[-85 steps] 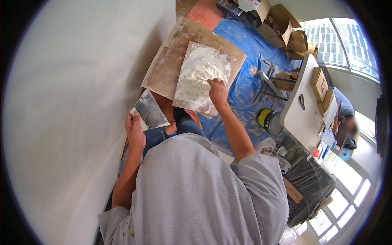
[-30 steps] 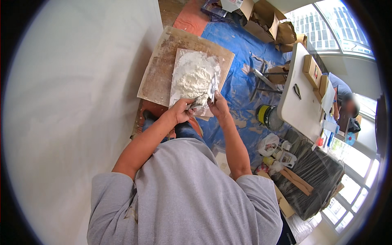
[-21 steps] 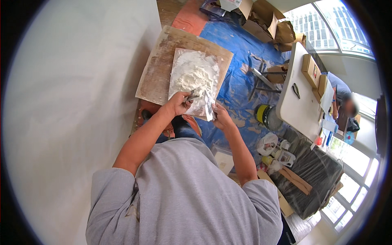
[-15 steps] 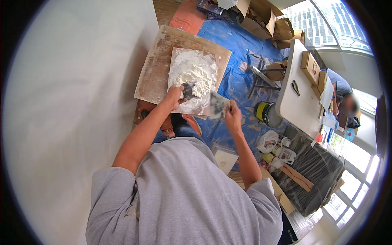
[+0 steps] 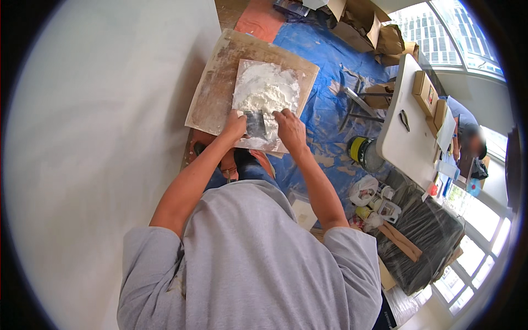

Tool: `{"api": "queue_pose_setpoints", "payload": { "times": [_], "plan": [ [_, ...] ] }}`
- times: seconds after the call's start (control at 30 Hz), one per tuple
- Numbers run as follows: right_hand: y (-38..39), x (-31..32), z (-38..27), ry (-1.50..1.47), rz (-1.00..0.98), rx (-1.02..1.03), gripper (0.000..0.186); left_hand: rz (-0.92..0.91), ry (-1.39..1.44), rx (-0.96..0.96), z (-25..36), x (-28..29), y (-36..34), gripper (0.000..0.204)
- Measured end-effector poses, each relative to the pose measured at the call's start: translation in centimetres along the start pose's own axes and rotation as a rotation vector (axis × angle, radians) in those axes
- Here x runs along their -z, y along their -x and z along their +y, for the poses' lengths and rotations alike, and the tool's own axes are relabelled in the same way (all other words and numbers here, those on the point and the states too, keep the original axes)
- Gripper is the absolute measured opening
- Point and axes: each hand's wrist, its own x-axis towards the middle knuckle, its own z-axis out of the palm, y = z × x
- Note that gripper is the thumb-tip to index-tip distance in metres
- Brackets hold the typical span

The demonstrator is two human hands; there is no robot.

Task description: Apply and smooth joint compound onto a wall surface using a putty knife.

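Mix, done: I read white mix [image 5: 269, 98] as already out on the small board [image 5: 247, 144], w/ thin smears spread toward the edges.
Mix, remaining: ctr. heap looks rough & lumpy; in my judgement, not yet worked smooth. Qty. of work left: can't tell.
Board pos.: small board lies atop the large board [image 5: 213, 96], ahead of the person's feet, beside the wall [image 5: 110, 143].
L hand [image 5: 235, 126]: fingers closed around scraper [image 5: 255, 124]; dark blade points R, over near part of small board, by heap's near edge. Blade-to-mix contact: can't confirm.
R hand [image 5: 290, 131]: fingers curled, tips at heap's near R side, back of hand up. Whether it grips anything: can't tell from my feed.
Arm pose: both forearms run fwd. & inward from the sides, elbows bent and out, hands near ea. other, apart.
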Motion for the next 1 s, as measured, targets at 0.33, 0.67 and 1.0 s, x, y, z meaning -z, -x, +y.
{"api": "queue_pose_setpoints", "payload": {
  "times": [0.33, 0.67, 1.0],
  "plan": [
    [2.0, -3.0, 2.8, -0.933, -0.041, -0.835, 0.018, 0.046, 0.176, 0.095, -4.8, 6.3, 2.9, 0.027],
    [7.3, -4.5, 1.5, -1.767, -0.345, -1.035, 0.021, -0.271, 0.57, 0.305, -3.0, 2.8, 1.4, 0.021],
    [15.0, -14.3, 10.1, -1.467, 0.16, -1.228, 0.024, 0.006, 0.257, -0.013, -4.5, 6.0, 1.8, 0.025]
  ]
}}
